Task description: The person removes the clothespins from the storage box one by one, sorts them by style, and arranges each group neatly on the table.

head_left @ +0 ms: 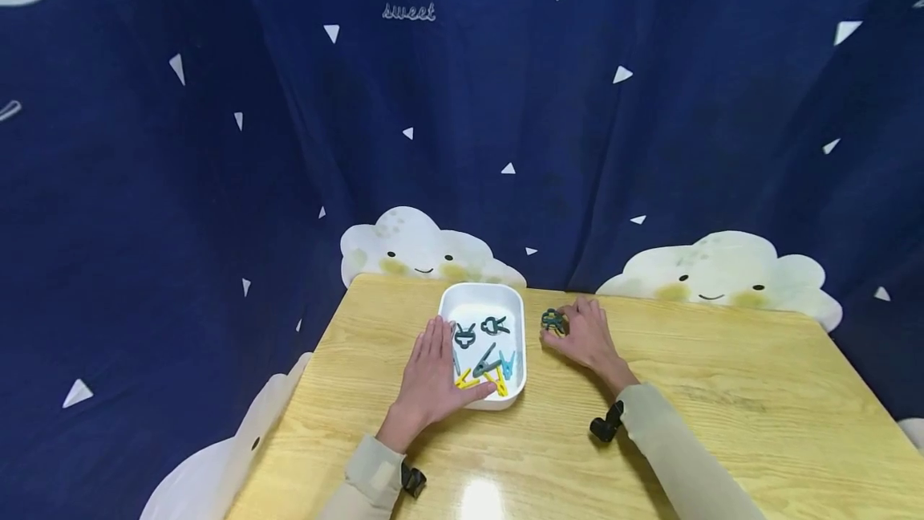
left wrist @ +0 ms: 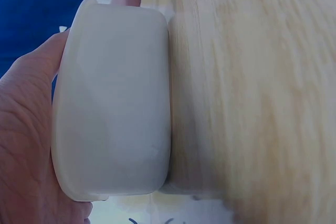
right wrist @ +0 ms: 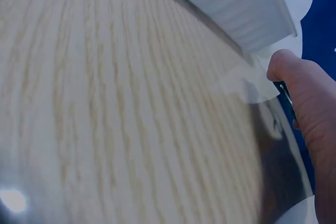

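A white plastic tub (head_left: 518, 359) stands on the table with several clips in it. My left hand (head_left: 433, 375) lies along its left side, fingers straight at the rim and thumb stretched over the near end. In the left wrist view the tub's wall (left wrist: 113, 103) fills the middle, with the left hand (left wrist: 26, 129) beside its rim. To the right of the tub, my right hand (head_left: 586, 334) pinches a dark green spring clip (head_left: 552, 321) between thumb and fingers. The right wrist view shows the right thumb (right wrist: 310, 98); the clip is mostly hidden there.
Inside the tub lie two dark green clips (head_left: 495, 326), a grey clothespin (head_left: 487, 363), a light blue clothespin (head_left: 508, 365) and yellow clothespins (head_left: 500, 382). The wooden table (head_left: 722, 392) ends at a dark blue curtain (head_left: 462, 143) behind.
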### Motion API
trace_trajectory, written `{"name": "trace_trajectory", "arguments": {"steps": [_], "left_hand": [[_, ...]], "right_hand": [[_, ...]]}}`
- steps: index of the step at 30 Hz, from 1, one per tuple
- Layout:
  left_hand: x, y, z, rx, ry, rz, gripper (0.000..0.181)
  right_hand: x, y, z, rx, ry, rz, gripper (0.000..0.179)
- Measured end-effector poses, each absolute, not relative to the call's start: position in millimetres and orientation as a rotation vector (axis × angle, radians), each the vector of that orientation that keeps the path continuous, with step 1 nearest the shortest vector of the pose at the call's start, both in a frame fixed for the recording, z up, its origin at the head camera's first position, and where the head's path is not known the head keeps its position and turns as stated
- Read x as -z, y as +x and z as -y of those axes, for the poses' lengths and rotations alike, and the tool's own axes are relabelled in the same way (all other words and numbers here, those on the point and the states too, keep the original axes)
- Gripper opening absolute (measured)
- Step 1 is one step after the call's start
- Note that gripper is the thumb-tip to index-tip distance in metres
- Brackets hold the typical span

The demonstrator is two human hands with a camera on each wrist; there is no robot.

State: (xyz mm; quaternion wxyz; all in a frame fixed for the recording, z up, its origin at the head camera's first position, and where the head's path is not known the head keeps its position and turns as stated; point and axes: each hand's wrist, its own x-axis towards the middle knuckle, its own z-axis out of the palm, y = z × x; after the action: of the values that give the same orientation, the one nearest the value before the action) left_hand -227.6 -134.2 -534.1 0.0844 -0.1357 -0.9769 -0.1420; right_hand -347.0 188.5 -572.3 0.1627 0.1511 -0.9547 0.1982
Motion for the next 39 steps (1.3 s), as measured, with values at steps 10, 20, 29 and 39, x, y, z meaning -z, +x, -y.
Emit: {"name": "trace_trajectory", "arguments": {"steps": [10,20,29,39], "left_hand": [[534,-227,133,0.425,-0.404,2.919,0.137],[536,-225,128,0.436,-0.404,2.932,0.136],[539,-220,133,0.428,-0.393,2.929,0.139],[537,-225,132,0.417,-0.391,2.895,0.135]], "right_hand": [[586,-355,-192,-0.58,0.448,2.661,0.065],[597,-349,-199,-0.6,0.45,2.658,0.061],[600,-343,-190,-0.647,0.332,2.725,0.063],[595,-350,-190,-0.667,0.325,2.694,0.062]]}}
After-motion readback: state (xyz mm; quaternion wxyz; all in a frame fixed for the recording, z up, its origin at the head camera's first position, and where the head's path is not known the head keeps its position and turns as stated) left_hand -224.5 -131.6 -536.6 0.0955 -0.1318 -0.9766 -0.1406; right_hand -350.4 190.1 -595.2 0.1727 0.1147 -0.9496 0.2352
